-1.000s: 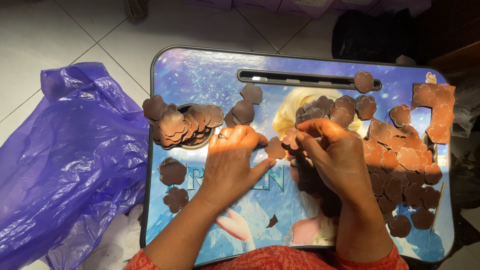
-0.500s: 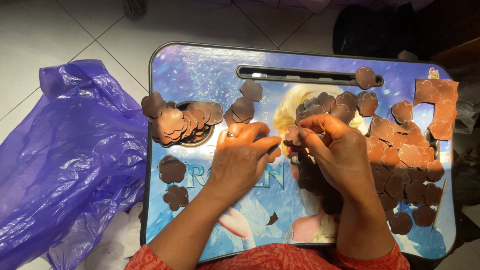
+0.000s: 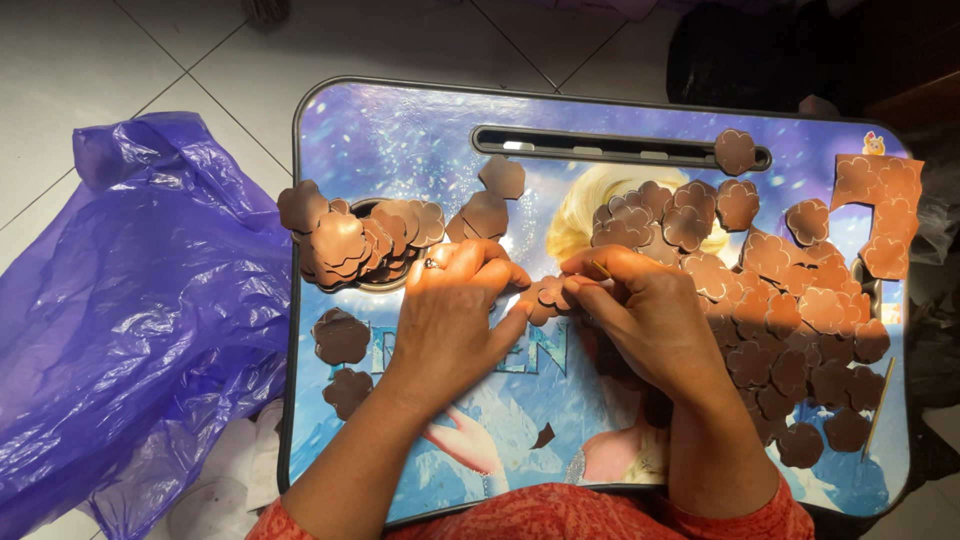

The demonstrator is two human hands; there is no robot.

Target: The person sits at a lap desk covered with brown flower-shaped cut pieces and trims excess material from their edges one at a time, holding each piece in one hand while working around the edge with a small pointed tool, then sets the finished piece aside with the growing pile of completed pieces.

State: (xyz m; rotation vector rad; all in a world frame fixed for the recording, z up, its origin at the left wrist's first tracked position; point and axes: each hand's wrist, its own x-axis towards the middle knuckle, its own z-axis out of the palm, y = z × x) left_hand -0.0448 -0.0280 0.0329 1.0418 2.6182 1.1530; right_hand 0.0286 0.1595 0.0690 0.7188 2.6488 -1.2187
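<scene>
Closest to the camera, red sleeves at the bottom edge, both forearms running up onto a lap counter (image 3: 400,130) with a printed blue cartoon top, so the work sits right under the head. Left hand (image 3: 450,310) lies knuckles up, fingers curled, grip narrow, fingertips pinching the left edge of a small brown flower cutout (image 3: 543,297) at mid counter; there is a ring on one finger. Right hand (image 3: 650,320) meets it from the other side, grip also narrow, thumb and forefinger closed on the same cutout together with a thin yellowish stick (image 3: 600,268), likely held that way so the piece stays steady between both hands. Cutout is just above the counter surface, between the two hands, touching both. A tiny brown scrap (image 3: 543,435) lies loose near the wrists. Left side: two single flowers (image 3: 342,338), then a stacked pile (image 3: 360,242) sitting over a round cup recess, probably keeping it from sliding. Right side: a wide overlapping spread of flowers (image 3: 790,310), within easy reach of the right hand, and a second thin stick (image 3: 878,408) at the edge. Farther up, a punched brown sheet remnant (image 3: 880,215) and a dark slot (image 3: 600,148). Off the counter, a purple plastic bag (image 3: 130,320) on the white tile floor (image 3: 100,60).
</scene>
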